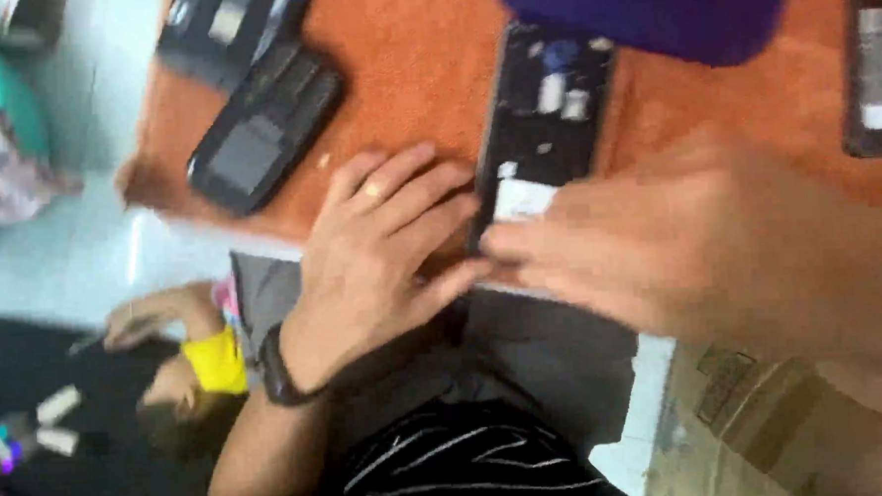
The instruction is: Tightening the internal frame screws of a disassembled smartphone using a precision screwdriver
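Observation:
An opened black phone [544, 115] with its back off lies on an orange mat [423, 60], inner parts and a white patch showing. My left hand [382, 251], with a ring and a black wristband, lies flat on the mat. Its fingers are spread, and the fingertips touch the phone's lower left edge. My right hand [679, 247] comes in from the right, heavily blurred. Its fingertips are at the phone's lower end, right beside my left fingertips. The blur hides whether it grips anything.
Two more dark phones [262, 127] [218, 25] lie at the mat's left end, another dark device [879, 60] at the right edge. A blue-purple object [649, 6] overhangs the top. Another person's hand [156, 315] with a yellow cuff is at lower left. A cardboard box [756, 423] stands at lower right.

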